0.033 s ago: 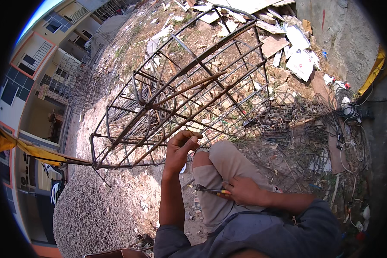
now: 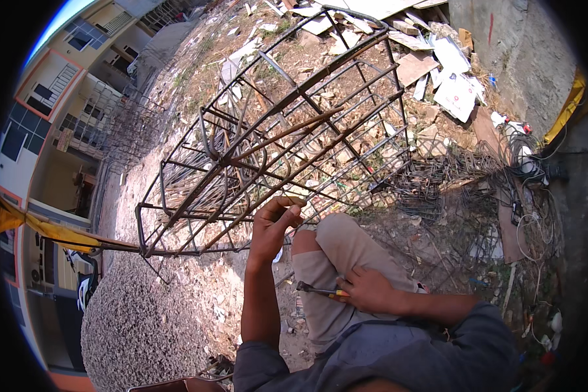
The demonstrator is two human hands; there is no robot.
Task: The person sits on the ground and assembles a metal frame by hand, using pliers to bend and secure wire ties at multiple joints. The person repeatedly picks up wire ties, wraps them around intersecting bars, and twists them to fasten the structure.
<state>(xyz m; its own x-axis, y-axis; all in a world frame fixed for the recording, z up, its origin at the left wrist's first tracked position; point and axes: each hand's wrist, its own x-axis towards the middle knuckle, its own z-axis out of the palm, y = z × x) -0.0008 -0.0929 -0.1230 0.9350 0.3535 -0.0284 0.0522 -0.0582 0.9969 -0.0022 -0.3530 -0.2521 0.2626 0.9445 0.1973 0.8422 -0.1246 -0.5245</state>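
A rebar cage of long dark bars and bent stirrups stretches diagonally in front of me. At its near side my left hand is raised, thumb and fingers brought together in a pinch. Whatever is between those fingertips is too small to make out. My right hand rests over my thigh, closed round the yellow-and-red handles of a pair of pincers. Their dark metal head points left, away from the cage, above my beige trousers.
Loose rods lie beneath and behind the cage. To the right are a heap of bent stirrups, tangled cables and a concrete wall. Broken boards litter the far right. A gravel pile stands at left, near yellow cloth.
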